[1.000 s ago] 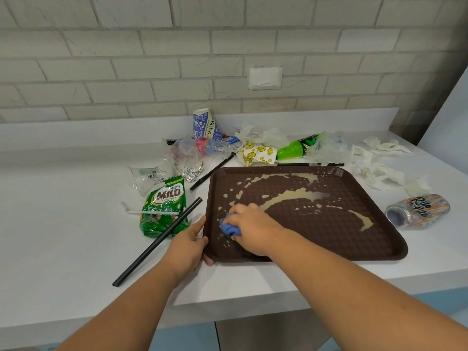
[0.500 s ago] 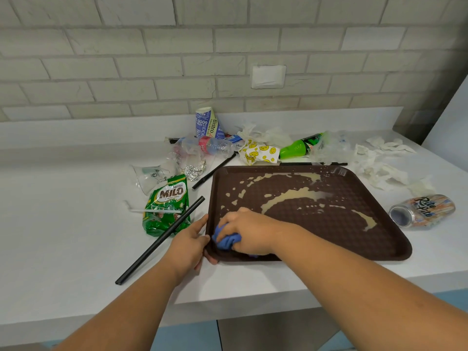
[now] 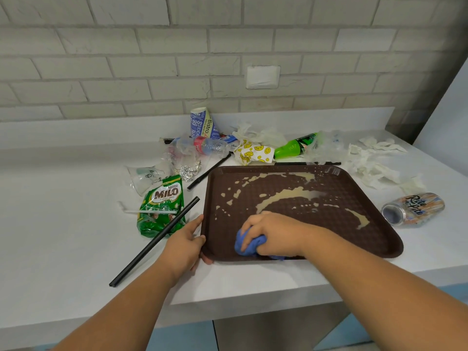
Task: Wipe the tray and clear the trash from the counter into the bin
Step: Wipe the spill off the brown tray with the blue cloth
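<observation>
A dark brown tray (image 3: 374, 239) lies on the white counter, streaked with beige spilled liquid (image 3: 281, 197) across its middle and far side. My right hand (image 3: 276, 233) grips a bunched blue cloth (image 3: 247, 243) and presses it onto the tray's near left part. My left hand (image 3: 184, 245) holds the tray's near left corner, thumb along the rim. Trash sits left of and behind the tray: a green Milo packet (image 3: 162, 206), a long black straw (image 3: 154, 241), a foil ball (image 3: 188, 171) and a crushed can (image 3: 414, 209) at the right.
Along the back lie a paper cup (image 3: 201, 124), a plastic bottle (image 3: 211, 146), a smiley-print wrapper (image 3: 254, 153), a green bottle (image 3: 295, 148) and crumpled tissues (image 3: 372, 163). A brick wall rises behind. The counter's front edge runs just below the tray.
My right hand slid the blue cloth toward the tray's near edge, then rightward along it. The left hand stayed on the corner. The view shifted slightly.
</observation>
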### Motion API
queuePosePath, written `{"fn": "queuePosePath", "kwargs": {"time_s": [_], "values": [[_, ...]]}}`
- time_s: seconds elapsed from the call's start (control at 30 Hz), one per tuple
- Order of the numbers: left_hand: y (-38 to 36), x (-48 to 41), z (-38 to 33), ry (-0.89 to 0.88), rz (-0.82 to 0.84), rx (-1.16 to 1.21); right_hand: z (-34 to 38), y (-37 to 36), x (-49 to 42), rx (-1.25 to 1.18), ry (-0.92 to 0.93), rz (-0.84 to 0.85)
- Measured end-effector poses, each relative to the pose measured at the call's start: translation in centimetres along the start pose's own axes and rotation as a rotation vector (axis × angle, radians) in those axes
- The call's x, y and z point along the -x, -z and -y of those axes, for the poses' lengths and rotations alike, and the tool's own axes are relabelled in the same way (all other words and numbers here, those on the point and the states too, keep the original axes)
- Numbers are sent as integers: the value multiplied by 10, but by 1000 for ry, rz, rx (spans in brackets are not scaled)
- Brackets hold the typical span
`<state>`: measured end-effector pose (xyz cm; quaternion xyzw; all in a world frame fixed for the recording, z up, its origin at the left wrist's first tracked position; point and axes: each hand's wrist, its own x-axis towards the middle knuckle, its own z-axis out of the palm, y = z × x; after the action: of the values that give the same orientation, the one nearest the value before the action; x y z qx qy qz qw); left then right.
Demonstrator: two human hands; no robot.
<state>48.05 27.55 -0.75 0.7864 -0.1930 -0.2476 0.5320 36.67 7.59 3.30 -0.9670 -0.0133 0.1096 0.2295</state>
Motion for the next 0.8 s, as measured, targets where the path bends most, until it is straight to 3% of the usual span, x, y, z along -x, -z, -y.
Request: {"fn": "queuePosePath", "kwargs": {"time_s": [0.17, 0.3, 0.43, 0.67, 0.8], "values": [[-2, 6, -2, -27, -41, -146, -60, 11, 45, -99, -211, -200], [-14, 10, -5, -93, -212, -488, -68, 4, 50, -122, -221, -248], [-26, -7, -13, -131, -287, -636, -70, 1, 47, -106, -231, -265], [-25, -27, -14, -67, -306, -670, -70, -3, 58, 99, -215, -212], [-24, -25, -11, -72, -336, -630, -86, 6, 74, 68, -448, -346]]}}
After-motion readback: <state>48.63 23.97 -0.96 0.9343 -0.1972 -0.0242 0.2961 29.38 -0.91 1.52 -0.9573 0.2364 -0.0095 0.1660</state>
